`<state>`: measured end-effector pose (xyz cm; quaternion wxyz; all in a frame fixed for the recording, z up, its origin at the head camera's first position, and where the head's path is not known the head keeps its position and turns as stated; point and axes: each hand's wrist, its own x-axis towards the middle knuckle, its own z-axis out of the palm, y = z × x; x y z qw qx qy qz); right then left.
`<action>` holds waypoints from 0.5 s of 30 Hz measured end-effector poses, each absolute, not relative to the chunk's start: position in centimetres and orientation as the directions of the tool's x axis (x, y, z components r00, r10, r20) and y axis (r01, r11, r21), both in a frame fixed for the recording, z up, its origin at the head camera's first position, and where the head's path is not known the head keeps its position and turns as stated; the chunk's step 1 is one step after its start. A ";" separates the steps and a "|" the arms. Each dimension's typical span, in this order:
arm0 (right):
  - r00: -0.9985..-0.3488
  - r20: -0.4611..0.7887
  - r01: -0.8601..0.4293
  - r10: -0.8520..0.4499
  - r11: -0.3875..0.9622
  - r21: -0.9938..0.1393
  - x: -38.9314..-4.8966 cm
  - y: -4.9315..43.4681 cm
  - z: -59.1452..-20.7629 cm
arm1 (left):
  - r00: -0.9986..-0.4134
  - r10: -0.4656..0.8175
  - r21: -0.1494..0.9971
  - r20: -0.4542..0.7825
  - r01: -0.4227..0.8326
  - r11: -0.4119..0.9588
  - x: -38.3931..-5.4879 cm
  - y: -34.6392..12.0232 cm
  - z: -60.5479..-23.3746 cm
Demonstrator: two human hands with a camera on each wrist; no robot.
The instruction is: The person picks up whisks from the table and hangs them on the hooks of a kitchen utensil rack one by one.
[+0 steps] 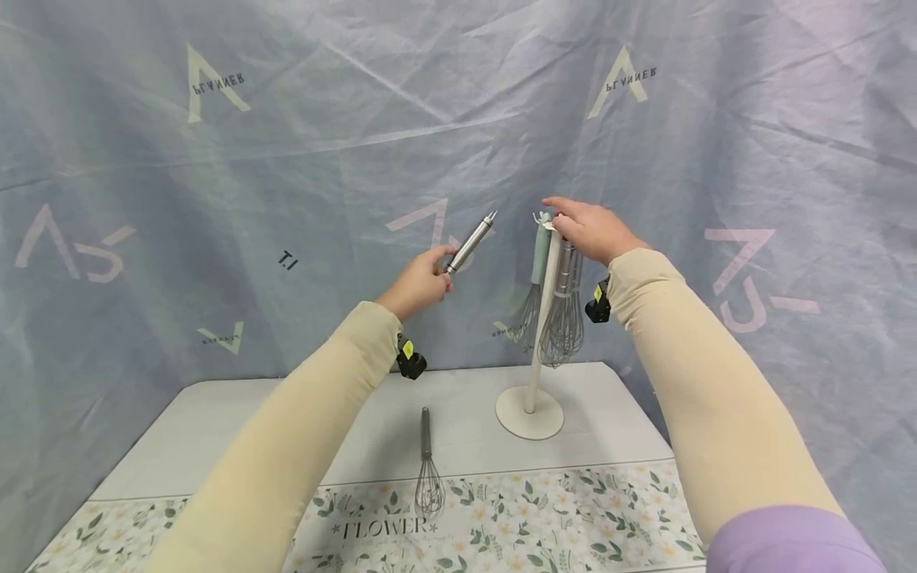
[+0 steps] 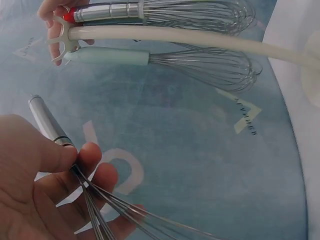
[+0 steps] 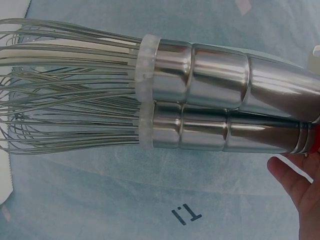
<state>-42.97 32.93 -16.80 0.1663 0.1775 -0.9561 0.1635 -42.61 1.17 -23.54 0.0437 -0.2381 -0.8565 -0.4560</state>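
My left hand (image 1: 419,285) pinches a metal whisk (image 2: 47,120) at the neck, between thumb and fingers. Its steel handle points up and right in the head view, while the wires fan out below my fingers in the left wrist view. My right hand (image 1: 598,231) grips the hooked top of a cream whisk stand (image 1: 536,374), fingers around the hooks. Two whisks with ribbed steel handles (image 3: 200,72) hang side by side just under that hand, one showing a red end (image 2: 68,15). A whisk with a mint-green handle (image 1: 540,255) hangs on the stand's left side.
Another whisk (image 1: 427,458) lies on the white table (image 1: 236,414), its wires over a floral mat (image 1: 544,509). The stand's round base (image 1: 512,410) is near the table's back edge. A grey-blue printed cloth (image 1: 322,159) hangs behind.
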 end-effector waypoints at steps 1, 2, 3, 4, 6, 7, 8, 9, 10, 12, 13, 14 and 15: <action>-0.881 0.379 -0.394 -0.284 0.884 -0.252 -43.0 33.0 -16.8 | -0.879 0.368 0.741 0.302 0.460 0.489 -42.7 1.3 -23.3; -0.880 0.382 -0.394 -0.283 0.884 -0.252 -43.0 33.0 -16.9 | -0.876 0.369 0.723 0.311 0.470 0.507 -42.8 1.4 -23.1; -0.880 0.384 -0.392 -0.281 0.885 -0.252 -43.0 33.0 -16.9 | -0.872 0.372 0.704 0.319 0.481 0.523 -42.9 1.6 -22.9; -0.880 0.384 -0.390 -0.278 0.885 -0.253 -42.9 33.1 -16.9 | -0.868 0.375 0.681 0.325 0.490 0.544 -43.0 1.8 -22.6; -0.881 0.382 -0.390 -0.278 0.884 -0.256 -42.8 33.0 -16.9 | -0.861 0.381 0.635 0.339 0.507 0.582 -43.1 2.2 -22.2; -0.882 0.380 -0.389 -0.278 0.884 -0.258 -42.7 33.0 -16.9 | -0.858 0.383 0.611 0.342 0.512 0.604 -43.1 2.4 -22.0; -0.883 0.378 -0.388 -0.277 0.885 -0.258 -42.6 33.0 -16.9 | -0.856 0.387 0.593 0.343 0.517 0.617 -43.1 2.6 -21.8; -0.884 0.376 -0.387 -0.277 0.885 -0.259 -42.6 33.0 -16.9 | -0.853 0.392 0.578 0.344 0.521 0.628 -43.1 2.8 -21.6; -0.885 0.374 -0.387 -0.277 0.885 -0.260 -42.5 32.9 -16.9 | -0.852 0.393 0.562 0.344 0.523 0.641 -43.1 2.9 -21.4; -0.885 0.376 -0.386 -0.277 0.886 -0.256 -42.5 32.9 -16.8 | -0.852 0.396 0.537 0.343 0.524 0.661 -43.1 3.2 -21.0; -0.884 0.378 -0.386 -0.277 0.887 -0.253 -42.5 32.9 -16.8 | -0.850 0.398 0.525 0.344 0.526 0.669 -43.1 3.3 -20.8; -0.882 0.380 -0.389 -0.279 0.887 -0.250 -42.5 32.8 -16.7 | -0.848 0.400 0.509 0.348 0.529 0.678 -43.1 3.4 -20.6; -0.880 0.383 -0.390 -0.281 0.887 -0.248 -42.5 32.8 -16.7 | -0.847 0.401 0.497 0.349 0.530 0.687 -43.1 3.5 -20.5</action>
